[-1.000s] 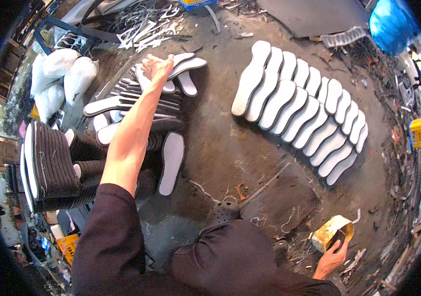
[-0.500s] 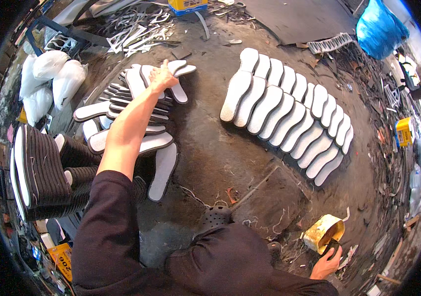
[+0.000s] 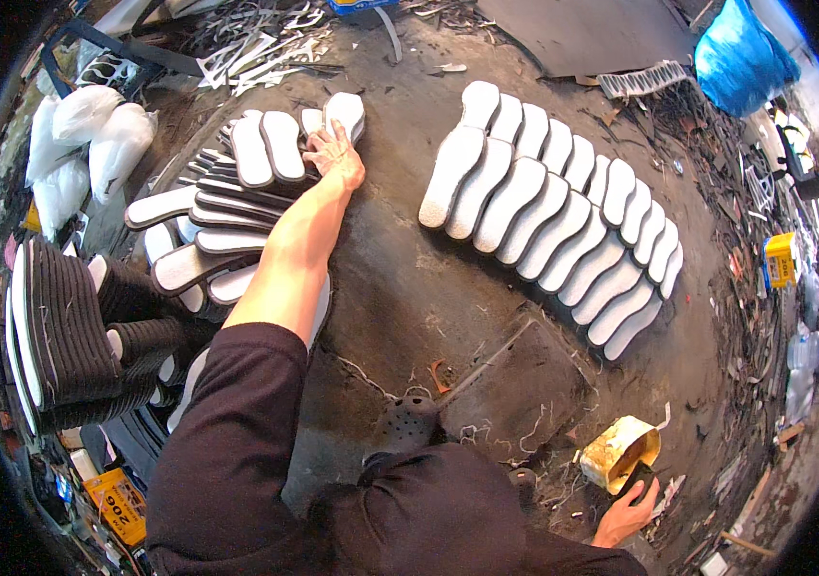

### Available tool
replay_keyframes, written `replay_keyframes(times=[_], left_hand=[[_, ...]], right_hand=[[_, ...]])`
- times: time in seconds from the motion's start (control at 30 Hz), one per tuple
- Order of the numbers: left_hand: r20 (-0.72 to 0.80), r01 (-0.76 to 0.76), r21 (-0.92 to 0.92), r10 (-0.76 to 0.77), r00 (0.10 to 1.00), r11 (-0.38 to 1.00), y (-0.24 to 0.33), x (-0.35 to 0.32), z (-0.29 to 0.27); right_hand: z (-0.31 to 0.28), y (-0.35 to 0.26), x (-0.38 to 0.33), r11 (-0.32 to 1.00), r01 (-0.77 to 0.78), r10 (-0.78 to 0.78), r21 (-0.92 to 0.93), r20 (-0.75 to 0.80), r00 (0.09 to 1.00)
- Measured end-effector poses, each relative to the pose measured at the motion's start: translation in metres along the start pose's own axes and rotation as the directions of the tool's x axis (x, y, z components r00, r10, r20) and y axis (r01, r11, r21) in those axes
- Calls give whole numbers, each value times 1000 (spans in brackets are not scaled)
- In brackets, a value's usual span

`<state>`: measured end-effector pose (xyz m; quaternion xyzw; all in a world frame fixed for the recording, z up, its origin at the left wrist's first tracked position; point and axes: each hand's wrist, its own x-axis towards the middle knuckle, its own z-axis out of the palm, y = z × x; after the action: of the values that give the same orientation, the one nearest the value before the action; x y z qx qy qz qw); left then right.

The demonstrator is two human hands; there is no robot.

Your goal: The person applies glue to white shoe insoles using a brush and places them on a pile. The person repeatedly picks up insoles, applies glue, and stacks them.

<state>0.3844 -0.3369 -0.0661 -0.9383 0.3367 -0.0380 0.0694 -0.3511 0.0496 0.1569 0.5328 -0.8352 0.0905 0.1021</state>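
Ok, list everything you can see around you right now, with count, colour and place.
Fanned row of insoles: roughly sixteen, white, right of centre on the floor.
Loose pile of insoles: many, white with dark edges, left.
Stacked soles: tall bundles, dark, far left.
Bags: a few, white, upper left.
Bag: one, blue, top right.
Tin: one, yellowish, lower right.
Left hand: on the loose pile.
Right hand: beside the tin, holding something dark.
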Motion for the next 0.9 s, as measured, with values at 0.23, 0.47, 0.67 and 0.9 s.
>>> replay_keyframes(times=[0.23, 0.47, 0.67, 0.9], left_hand=[[104, 55, -380, -16, 994, 923, -3, -12, -41], [-167, -134, -895, -40, 985, 424, -27, -150, -89], [-190, -314, -807, 285, 940, 500, -105, -352, -50], [-203, -498, -535, 469, 860, 682, -108, -348, -55]], right_hand=[[3, 22, 0, 999, -46, 46, -20, -13, 999], [20, 38, 16, 1000, -5, 5, -9, -42, 999], [39, 28, 20, 993, 30, -25, 115, -42, 999], [37, 27, 22, 993, 14, -17, 114, 22, 1000]])
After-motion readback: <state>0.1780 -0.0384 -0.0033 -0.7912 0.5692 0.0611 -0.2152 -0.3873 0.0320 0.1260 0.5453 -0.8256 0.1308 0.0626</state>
